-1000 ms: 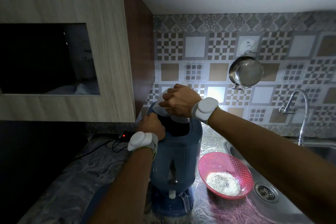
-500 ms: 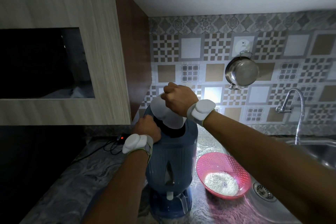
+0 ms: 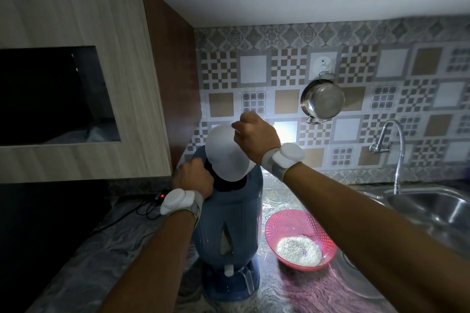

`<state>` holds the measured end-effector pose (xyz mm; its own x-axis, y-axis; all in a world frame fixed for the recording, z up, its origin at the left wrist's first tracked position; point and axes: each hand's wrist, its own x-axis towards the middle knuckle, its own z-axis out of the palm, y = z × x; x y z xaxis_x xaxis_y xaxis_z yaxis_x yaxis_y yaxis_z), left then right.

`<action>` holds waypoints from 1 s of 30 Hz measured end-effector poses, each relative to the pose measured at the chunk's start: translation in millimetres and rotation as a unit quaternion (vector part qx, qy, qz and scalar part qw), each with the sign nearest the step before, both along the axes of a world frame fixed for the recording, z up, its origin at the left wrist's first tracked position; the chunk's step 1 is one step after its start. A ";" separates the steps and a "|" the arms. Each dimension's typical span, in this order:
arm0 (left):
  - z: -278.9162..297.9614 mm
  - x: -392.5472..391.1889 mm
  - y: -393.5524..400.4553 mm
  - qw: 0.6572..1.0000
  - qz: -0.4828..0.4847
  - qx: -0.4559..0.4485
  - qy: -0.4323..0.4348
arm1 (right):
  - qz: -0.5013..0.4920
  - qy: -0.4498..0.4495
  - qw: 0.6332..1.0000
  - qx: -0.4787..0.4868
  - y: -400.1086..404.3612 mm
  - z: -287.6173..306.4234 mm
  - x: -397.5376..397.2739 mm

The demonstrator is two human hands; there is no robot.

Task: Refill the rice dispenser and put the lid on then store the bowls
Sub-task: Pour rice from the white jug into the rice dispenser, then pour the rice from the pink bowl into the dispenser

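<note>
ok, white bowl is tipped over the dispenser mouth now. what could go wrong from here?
1. The right hand holds the white bowl nearly upside down over the blue rice dispenser; the bowl looks wider than the opening, so grains could spill onto the counter.
2. The left hand grips the dispenser's rim beside the opening and could deflect rice.
3. The pink bowl, with rice in it, sits close under the right forearm; lowering that arm could knock it.

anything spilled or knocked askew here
Nothing stands out. The white bowl is upended over the rice dispenser on purpose, and the pink bowl sits upright with its rice inside.
</note>
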<state>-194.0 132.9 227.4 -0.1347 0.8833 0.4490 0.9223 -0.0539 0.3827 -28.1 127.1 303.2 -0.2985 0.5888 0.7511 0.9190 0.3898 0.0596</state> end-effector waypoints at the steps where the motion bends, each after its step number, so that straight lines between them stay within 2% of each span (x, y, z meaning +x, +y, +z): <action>1: 0.0 0.2 -0.3 1.000 -0.003 0.026 0.005 | -0.001 0.028 1.000 0.007 -5.8 0.8 4.1; 4: 2.4 0.6 -2.9 0.995 -0.040 0.086 -0.005 | -0.011 0.091 0.996 0.006 -21.1 5.8 19.9; 7: 9.5 10.3 -19.9 0.981 -0.127 0.125 -0.071 | -0.019 0.161 0.987 0.001 -40.3 11.6 35.7; 11: 17.5 21.8 -50.9 0.953 -0.259 0.056 -0.150 | -0.046 0.244 0.968 -0.019 -66.2 13.5 48.4; 14: 17.6 24.3 -68.8 0.940 -0.298 0.031 -0.162 | -0.060 0.297 0.953 -0.024 -88.4 9.5 55.7; 17: 16.9 30.5 -91.3 0.913 -0.344 0.010 -0.219 | -0.083 0.350 0.933 -0.029 -117.8 -1.1 67.6; 23: -13.8 64.7 -130.7 0.893 -0.356 -0.069 -0.269 | -0.138 0.416 0.894 -0.088 -164.8 -45.7 109.6; 30: -85.2 94.0 -152.2 0.899 -0.330 -0.155 -0.242 | -0.195 0.421 0.868 -0.176 -187.7 -134.0 137.1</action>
